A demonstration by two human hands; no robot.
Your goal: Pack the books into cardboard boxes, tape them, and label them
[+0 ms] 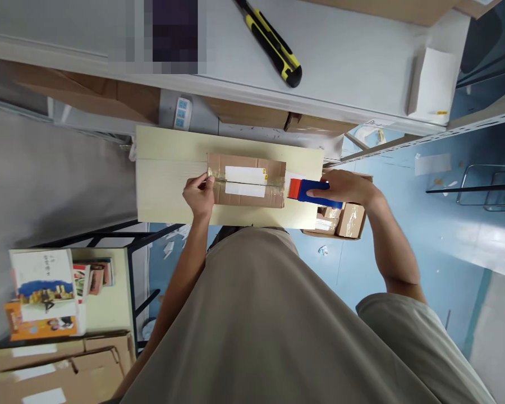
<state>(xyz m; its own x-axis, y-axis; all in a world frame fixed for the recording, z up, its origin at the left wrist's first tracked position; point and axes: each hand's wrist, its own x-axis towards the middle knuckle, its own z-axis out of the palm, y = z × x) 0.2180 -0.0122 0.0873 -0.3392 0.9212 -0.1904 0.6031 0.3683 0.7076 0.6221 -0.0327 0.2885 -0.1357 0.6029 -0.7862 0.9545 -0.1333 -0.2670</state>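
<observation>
A cardboard box with white labels and clear tape along its middle seam lies on the pale yellow tabletop. At its left end, my left hand grips the edge with thumb and fingers. My right hand is closed around a blue and red tape dispenser just off the box's right end. The dispenser's red end points toward the box. My palm and fingers hide part of its blue body.
A yellow and black utility knife rests on the grey shelf above. An open carton of small taped boxes stands at right, below the tabletop. Books and flattened cartons are at lower left. A power strip sits behind the tabletop.
</observation>
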